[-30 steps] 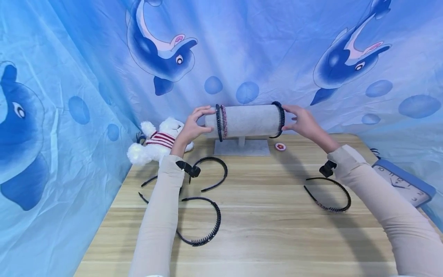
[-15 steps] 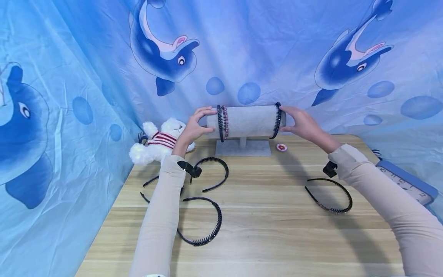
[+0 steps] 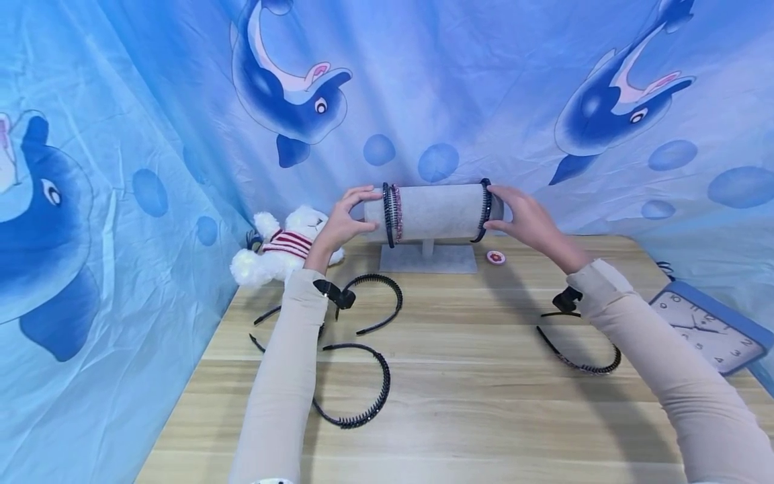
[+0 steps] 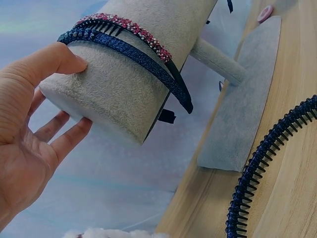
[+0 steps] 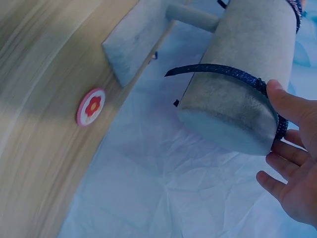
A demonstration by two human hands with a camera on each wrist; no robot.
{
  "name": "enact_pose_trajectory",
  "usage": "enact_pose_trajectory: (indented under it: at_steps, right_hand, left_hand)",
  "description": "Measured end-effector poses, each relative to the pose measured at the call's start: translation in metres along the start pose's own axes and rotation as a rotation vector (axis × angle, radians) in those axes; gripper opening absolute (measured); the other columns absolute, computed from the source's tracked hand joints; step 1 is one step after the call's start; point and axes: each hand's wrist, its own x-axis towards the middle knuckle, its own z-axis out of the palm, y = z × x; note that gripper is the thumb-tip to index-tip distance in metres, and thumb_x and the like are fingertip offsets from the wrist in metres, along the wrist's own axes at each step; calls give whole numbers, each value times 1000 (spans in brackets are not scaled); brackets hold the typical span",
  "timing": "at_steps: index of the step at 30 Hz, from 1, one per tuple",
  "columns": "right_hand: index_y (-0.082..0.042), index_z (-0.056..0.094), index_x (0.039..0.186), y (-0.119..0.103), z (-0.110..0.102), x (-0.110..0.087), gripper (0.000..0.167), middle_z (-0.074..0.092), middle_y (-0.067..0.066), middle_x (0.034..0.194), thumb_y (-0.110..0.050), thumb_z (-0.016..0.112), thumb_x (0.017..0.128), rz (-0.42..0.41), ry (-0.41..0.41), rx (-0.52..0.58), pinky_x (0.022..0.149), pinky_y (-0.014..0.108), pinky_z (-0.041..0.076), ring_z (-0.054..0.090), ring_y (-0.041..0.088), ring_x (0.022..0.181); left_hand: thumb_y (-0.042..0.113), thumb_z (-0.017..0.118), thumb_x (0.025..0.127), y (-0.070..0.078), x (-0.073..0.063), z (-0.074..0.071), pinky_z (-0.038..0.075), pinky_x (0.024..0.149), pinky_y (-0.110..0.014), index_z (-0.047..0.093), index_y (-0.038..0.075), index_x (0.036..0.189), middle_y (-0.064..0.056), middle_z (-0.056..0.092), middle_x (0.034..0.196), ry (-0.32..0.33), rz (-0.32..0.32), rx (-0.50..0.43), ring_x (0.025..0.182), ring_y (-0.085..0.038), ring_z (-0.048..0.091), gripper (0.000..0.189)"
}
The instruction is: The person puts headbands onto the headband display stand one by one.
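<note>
A grey padded headband stand (image 3: 444, 212) has a horizontal roll on a flat base. My left hand (image 3: 346, 218) grips the roll's left end; in the left wrist view the thumb presses the top and the fingers lie under the end. Beside that thumb sit a dark blue glitter headband (image 4: 133, 58) and a headband with pink and clear stones (image 4: 143, 33). My right hand (image 3: 525, 214) pinches another dark blue headband (image 5: 223, 70) near the roll's right end. In the right wrist view its thumb is on the band and the free tip of the band sticks out past the roll.
Several dark toothed headbands lie on the wooden table, one (image 3: 383, 393) at front left and one (image 3: 580, 366) partly under the right sleeve. A white plush toy (image 3: 284, 249) lies back left. A flower badge (image 3: 496, 257) and a blue-framed clock (image 3: 704, 329) are to the right.
My right hand has moved the dark blue headband a little left onto the roll, so more of the roll's right end shows. The left hand keeps its grip there.
</note>
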Motion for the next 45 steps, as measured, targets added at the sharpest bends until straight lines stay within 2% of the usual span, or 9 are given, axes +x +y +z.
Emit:
enact_pose_trajectory:
  at_steps: [10, 16, 21, 26, 30, 37, 45]
  right_hand:
    - [-4, 44, 152, -3, 3, 3, 73, 43, 24, 157, -19, 79, 90, 43, 29, 70, 119, 62, 34, 38, 45, 146]
    - [-4, 43, 153, -6, 4, 3, 73, 43, 24, 157, -17, 78, 90, 46, 19, 65, 118, 62, 34, 37, 45, 146]
    - [-5, 41, 154, -5, 4, 4, 74, 41, 24, 158, -18, 77, 91, 45, -10, 58, 118, 63, 34, 36, 45, 147]
    - [-6, 40, 155, -4, 3, 5, 74, 39, 24, 159, -18, 77, 91, 45, -25, 65, 119, 63, 33, 35, 44, 148]
    - [-6, 40, 155, -4, 1, 7, 75, 40, 23, 159, -18, 78, 91, 28, -38, 57, 119, 62, 33, 36, 44, 147]
    - [-4, 42, 153, -8, -3, 16, 76, 44, 24, 156, -16, 80, 88, -22, -86, 61, 120, 62, 33, 39, 45, 144]
    - [-5, 44, 152, -14, -2, 24, 77, 43, 23, 157, -17, 82, 86, -52, -114, 62, 121, 60, 32, 38, 44, 146]
  left_hand:
    - [2, 80, 80, 1, 3, 2, 20, 126, -61, 63, 17, 137, 5, 41, 159, -2, -19, 6, 150, -22, 31, 61]
    - [0, 78, 82, 1, 2, 1, 16, 127, -59, 59, 11, 141, -1, 36, 163, -20, -48, 4, 154, -27, 26, 63]
    - [1, 79, 82, 0, 1, -1, 19, 127, -57, 61, 15, 139, 3, 39, 161, -12, -49, 4, 152, -24, 28, 62]
    - [3, 80, 80, 1, 0, -1, 22, 126, -56, 64, 18, 136, 6, 43, 158, -1, -20, -2, 150, -21, 32, 60]
    - [2, 81, 79, 0, 0, 1, 21, 126, -57, 65, 18, 135, 6, 43, 157, 2, -6, -11, 150, -22, 33, 60]
    - [3, 81, 79, 1, -1, 1, 21, 126, -60, 64, 20, 135, 7, 42, 158, 0, -18, -8, 150, -22, 32, 61]
    - [2, 81, 79, 3, 0, 0, 22, 126, -56, 64, 19, 136, 7, 43, 158, 0, -23, 4, 150, -20, 32, 62]
